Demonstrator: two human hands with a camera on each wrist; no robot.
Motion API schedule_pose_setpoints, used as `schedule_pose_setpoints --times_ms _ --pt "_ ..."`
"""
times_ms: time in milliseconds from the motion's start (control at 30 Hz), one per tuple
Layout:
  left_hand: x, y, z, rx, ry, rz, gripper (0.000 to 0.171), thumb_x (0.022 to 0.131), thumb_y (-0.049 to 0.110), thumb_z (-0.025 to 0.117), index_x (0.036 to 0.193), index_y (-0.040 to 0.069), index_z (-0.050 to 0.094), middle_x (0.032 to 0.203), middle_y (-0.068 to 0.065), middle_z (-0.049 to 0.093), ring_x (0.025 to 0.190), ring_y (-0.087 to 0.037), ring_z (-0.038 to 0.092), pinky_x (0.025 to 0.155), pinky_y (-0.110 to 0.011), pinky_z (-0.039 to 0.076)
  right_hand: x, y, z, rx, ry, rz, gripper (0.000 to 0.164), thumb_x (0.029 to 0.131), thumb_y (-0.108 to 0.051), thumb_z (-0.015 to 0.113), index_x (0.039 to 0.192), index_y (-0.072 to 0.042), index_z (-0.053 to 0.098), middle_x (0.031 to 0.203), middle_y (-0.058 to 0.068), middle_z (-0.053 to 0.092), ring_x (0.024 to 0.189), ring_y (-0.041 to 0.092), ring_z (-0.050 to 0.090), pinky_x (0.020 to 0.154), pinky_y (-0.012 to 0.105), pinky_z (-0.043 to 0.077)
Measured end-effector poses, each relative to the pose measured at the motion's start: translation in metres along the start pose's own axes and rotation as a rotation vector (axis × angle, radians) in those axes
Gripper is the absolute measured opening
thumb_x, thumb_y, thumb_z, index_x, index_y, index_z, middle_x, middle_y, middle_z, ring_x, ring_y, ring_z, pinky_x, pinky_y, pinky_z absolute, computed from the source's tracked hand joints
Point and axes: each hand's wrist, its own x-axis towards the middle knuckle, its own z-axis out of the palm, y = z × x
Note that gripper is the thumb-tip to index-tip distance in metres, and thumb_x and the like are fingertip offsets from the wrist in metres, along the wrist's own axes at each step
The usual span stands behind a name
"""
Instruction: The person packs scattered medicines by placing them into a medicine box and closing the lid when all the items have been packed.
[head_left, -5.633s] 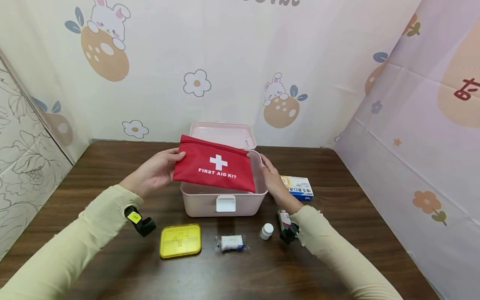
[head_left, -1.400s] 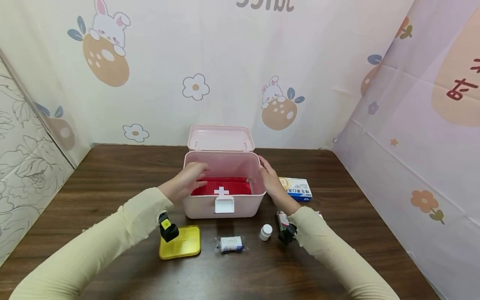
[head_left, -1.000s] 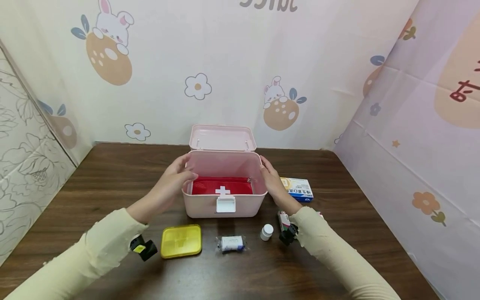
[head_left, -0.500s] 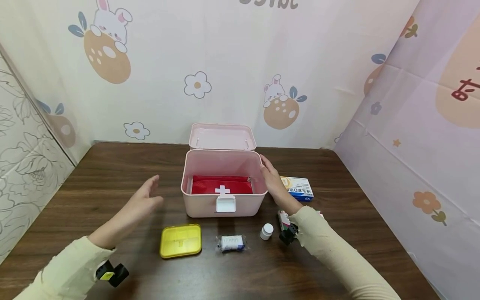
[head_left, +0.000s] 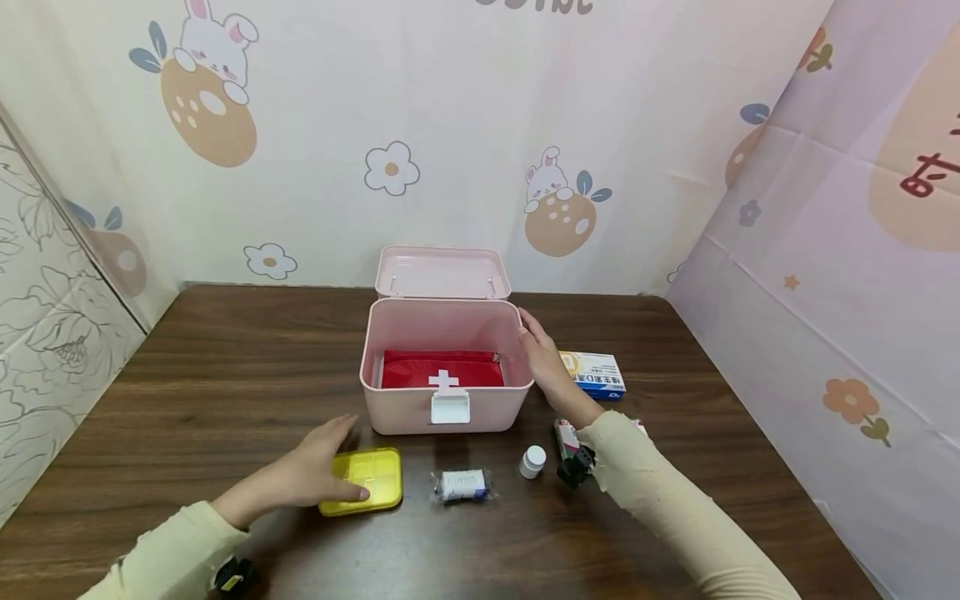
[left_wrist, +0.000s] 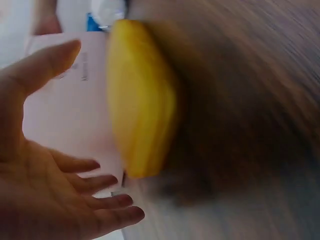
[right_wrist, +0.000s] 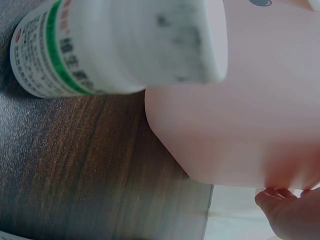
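Note:
My left hand [head_left: 300,477] reaches over the left part of a flat yellow plastic case [head_left: 384,477] on the table. In the left wrist view its thumb and fingers are spread, with a gap to the blurred yellow case [left_wrist: 142,100]. An open pink storage box [head_left: 397,413] stands at the centre, its lid tipped back. Inside it lies a red zip pouch [head_left: 408,369] with a white cross. My right hand [head_left: 549,367] holds the box by its right side near the rim; in the right wrist view its fingertips bend against the pink wall [right_wrist: 240,130].
A wrapped bandage roll [head_left: 462,485] and a white pill bottle [head_left: 532,462] lie in front of the box. To its right are a blue-and-white carton [head_left: 596,375] and a small carton [head_left: 566,437] partly hidden by the right wrist. A curtain [head_left: 315,208] hangs behind the table.
The red pouch went from my left hand into the pink box. My left hand then drew back left and came down to the yellow case. My right hand stays at the box.

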Motion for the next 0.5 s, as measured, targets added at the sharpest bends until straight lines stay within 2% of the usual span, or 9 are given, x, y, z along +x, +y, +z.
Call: schedule_pose_setpoints --times_ms 133,267,500 --pt "-0.001 -0.002 0.01 0.102 -0.003 0.083 0.11 0.062 0.034 0.094 0.143 -0.016 0.038 0.146 -0.035 0.038 0.135 -0.056 0.032 0.107 -0.068 0.031 0.0 0.0 0.001 0.006 0.003 0.004 0.052 0.11 -0.021 0.033 0.16 -0.009 0.023 0.161 0.016 0.028 0.147 0.035 0.028 0.116 0.054 0.028" --pt "-0.002 -0.007 0.018 0.168 0.007 0.142 0.112 0.058 0.037 0.095 0.142 -0.014 0.041 0.143 -0.032 0.045 0.131 -0.051 0.04 0.104 -0.065 0.037 0.0 -0.001 0.002 0.004 0.004 0.005 0.052 0.11 -0.021 0.033 0.16 -0.009 0.023 0.161 0.016 0.028 0.147 0.035 0.027 0.116 0.054 0.028" --pt "-0.002 -0.008 0.026 0.257 0.056 0.174 0.103 0.058 0.031 0.095 0.139 -0.011 0.047 0.134 -0.023 0.053 0.124 -0.043 0.047 0.101 -0.061 0.042 0.0 0.0 0.0 -0.001 0.003 0.009 0.053 0.11 -0.022 0.032 0.16 -0.009 0.022 0.161 0.017 0.027 0.147 0.036 0.027 0.116 0.055 0.028"
